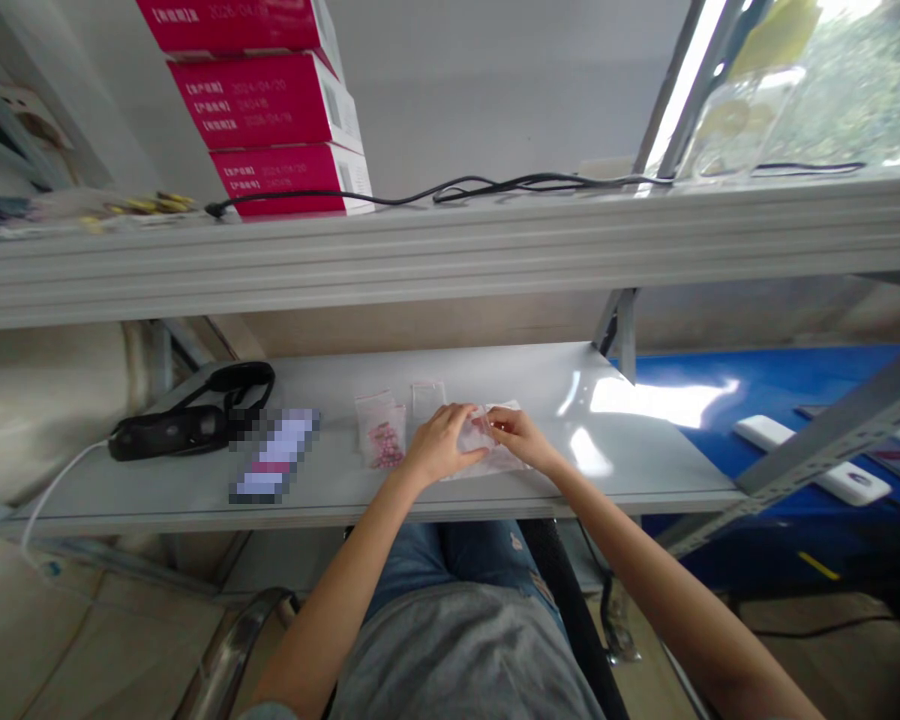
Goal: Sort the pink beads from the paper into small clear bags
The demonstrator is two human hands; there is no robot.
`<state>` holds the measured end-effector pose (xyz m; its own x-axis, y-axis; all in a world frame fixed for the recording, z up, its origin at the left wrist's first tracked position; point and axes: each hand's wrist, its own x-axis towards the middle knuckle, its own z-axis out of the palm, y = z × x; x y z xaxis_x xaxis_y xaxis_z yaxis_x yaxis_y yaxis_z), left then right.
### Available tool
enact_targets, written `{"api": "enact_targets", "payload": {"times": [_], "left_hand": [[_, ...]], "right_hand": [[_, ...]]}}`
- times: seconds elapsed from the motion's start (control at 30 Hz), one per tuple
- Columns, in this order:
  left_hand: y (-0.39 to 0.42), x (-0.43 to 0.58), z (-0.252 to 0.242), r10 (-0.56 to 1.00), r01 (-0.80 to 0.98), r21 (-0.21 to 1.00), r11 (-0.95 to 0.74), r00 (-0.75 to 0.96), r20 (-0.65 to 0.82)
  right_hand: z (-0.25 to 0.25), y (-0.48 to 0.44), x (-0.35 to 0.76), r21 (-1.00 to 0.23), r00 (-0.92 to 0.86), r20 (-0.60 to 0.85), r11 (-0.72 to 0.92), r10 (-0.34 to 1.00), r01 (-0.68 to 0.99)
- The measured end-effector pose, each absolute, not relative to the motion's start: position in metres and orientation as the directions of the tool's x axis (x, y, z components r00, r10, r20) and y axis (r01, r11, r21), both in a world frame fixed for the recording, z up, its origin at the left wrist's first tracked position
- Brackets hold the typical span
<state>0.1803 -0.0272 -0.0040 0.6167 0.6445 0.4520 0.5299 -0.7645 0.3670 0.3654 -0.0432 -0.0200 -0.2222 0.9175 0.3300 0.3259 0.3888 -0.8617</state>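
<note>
My left hand (pixel 441 445) and my right hand (pixel 514 437) meet over a transparent plastic bag (pixel 482 437) on the pale grey metal shelf (pixel 570 420). Both hands hold the bag, the right pinching its upper part between the fingertips. Left of my left hand lies a small plastic bag with pink contents (pixel 381 432). Behind it is a smaller transparent bag (pixel 428 398), close to my left fingers but not touched. What the bag in my hands contains is hidden by my fingers.
A black strap and device (pixel 187 420) with a white cable and a pixelated object (pixel 275 455) lie on the left of the shelf. Above are a metal shelf edge (pixel 450 260) and stacked magenta boxes (pixel 270 100). A blue surface (pixel 720 430) on the right holds a white power bank (pixel 811 460).
</note>
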Motion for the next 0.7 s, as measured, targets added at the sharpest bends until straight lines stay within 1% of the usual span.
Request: {"api": "enact_targets", "payload": {"times": [0.17,0.33,0.4,0.47,0.5,0.57,0.63,0.7], "left_hand": [[-0.025,0.181,-0.007,0.648,0.542,0.356,-0.761,0.623,0.437],[-0.022,0.182,-0.014,0.664,0.578,0.330,-0.746,0.610,0.433],[-0.020,0.182,-0.017,0.667,0.601,0.302,-0.740,0.601,0.439],[-0.017,0.182,-0.020,0.671,0.625,0.272,-0.732,0.594,0.443],[-0.016,0.183,-0.022,0.675,0.637,0.258,-0.727,0.591,0.442],[-0.014,0.184,-0.026,0.683,0.657,0.236,-0.716,0.587,0.435],[-0.013,0.185,-0.030,0.686,0.664,0.229,-0.712,0.587,0.429],[-0.013,0.186,-0.032,0.687,0.661,0.235,-0.713,0.589,0.426]], "right_hand": [[-0.022,-0.043,0.364,-0.839,-0.218,0.319,0.381,0.923,0.388],[-0.023,-0.042,0.363,-0.806,-0.203,0.339,0.395,0.918,0.441],[-0.025,-0.040,0.365,-0.810,-0.149,0.345,0.374,0.927,0.451],[-0.026,-0.038,0.368,-0.796,-0.061,0.347,0.329,0.936,0.508],[-0.027,-0.037,0.371,-0.770,-0.018,0.346,0.295,0.938,0.565],[-0.028,-0.036,0.375,-0.670,0.040,0.340,0.212,0.940,0.712],[-0.030,-0.035,0.376,-0.540,0.053,0.317,0.135,0.947,0.831],[-0.030,-0.034,0.376,-0.434,0.033,0.291,0.101,0.956,0.895]]}}
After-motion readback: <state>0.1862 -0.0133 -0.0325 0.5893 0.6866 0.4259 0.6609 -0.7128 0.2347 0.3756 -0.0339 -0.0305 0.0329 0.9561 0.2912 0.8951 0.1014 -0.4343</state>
